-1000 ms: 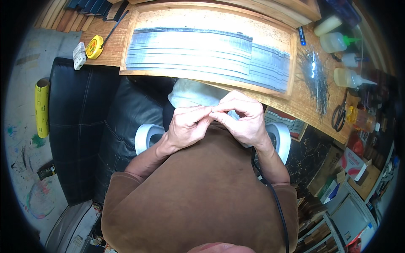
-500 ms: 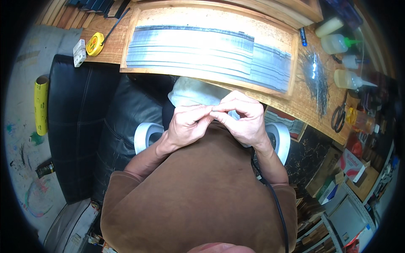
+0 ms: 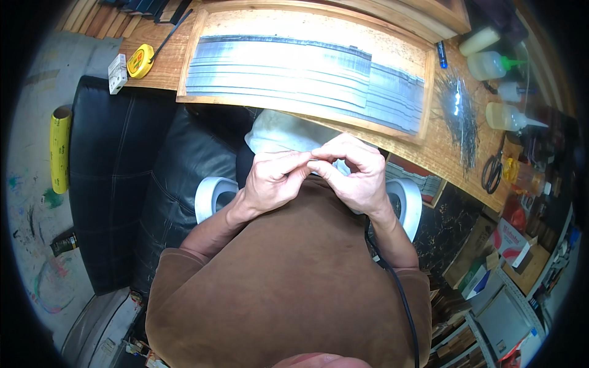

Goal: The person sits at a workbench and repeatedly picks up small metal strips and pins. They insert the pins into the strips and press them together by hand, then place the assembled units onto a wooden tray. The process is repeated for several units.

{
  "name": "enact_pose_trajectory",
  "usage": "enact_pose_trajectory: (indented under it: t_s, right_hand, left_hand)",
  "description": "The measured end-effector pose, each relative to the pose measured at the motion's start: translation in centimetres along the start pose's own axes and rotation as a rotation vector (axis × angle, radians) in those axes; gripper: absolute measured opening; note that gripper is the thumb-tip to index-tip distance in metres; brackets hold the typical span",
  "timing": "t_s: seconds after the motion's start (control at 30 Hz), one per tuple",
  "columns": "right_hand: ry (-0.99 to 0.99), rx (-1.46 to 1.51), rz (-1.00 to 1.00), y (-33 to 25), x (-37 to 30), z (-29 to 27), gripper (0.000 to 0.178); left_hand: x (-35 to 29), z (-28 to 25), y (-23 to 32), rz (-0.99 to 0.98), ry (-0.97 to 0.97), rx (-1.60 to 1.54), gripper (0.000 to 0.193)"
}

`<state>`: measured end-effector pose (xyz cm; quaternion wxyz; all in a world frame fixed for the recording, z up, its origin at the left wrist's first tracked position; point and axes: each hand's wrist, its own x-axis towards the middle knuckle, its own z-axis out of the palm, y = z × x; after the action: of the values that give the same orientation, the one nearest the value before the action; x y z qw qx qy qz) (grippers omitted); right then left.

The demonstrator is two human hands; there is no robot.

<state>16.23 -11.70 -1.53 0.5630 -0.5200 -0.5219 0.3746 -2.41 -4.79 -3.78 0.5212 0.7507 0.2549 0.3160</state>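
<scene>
In front of my chest, short of the table edge, my left hand (image 3: 273, 184) and my right hand (image 3: 359, 178) meet at the fingertips. Each is closed in a pinch between thumb and forefinger. Whatever sits between the tips is too small to make out. Beyond them on the table lies a shallow wooden tray (image 3: 182, 76) filled with overlapping rows of thin grey strips (image 3: 276, 70). A loose bundle of fine dark wire-like pieces (image 3: 458, 116) rests to the tray's right. White cloth (image 3: 282, 132) shows just behind my hands.
Scissors (image 3: 492, 172), squeeze bottles (image 3: 488, 64) and a blue marker (image 3: 441, 55) line the table's right side. At the left corner are a yellow tape measure (image 3: 140, 61) and a small white box (image 3: 117, 74). White chair arms (image 3: 405, 205) flank me; a black sofa (image 3: 110, 184) stands left.
The hands stay pinched together in almost the same place, with only a very slight shift of the fingers. The surroundings have shifted slightly in the view.
</scene>
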Motion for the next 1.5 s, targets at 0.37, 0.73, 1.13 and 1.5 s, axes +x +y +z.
enact_pose_trajectory:
  t_s: [0.37,0.73,1.13,1.5]
  right_hand:
    - [-0.016,0.019,0.023,0.14,-0.23,-0.22,0.014]
    - [-0.026,0.02,0.013,0.49,-0.35,-0.33,0.014]
    - [0.003,0.02,0.063,0.2,-0.44,-0.14,0.012]
    - [0.009,-0.123,-0.059,-0.37,-0.11,0.13,0.01]
  left_hand:
    - [-0.17,0.15,-0.06,-0.005,0.012,0.011,0.019]
    - [-0.1,0.16,-0.14,0.012,0.011,0.021,0.019]
    - [0.0,0.13,-0.06,0.012,0.023,0.006,0.019]
    - [-0.07,0.15,-0.03,-0.005,0.024,0.012,0.017]
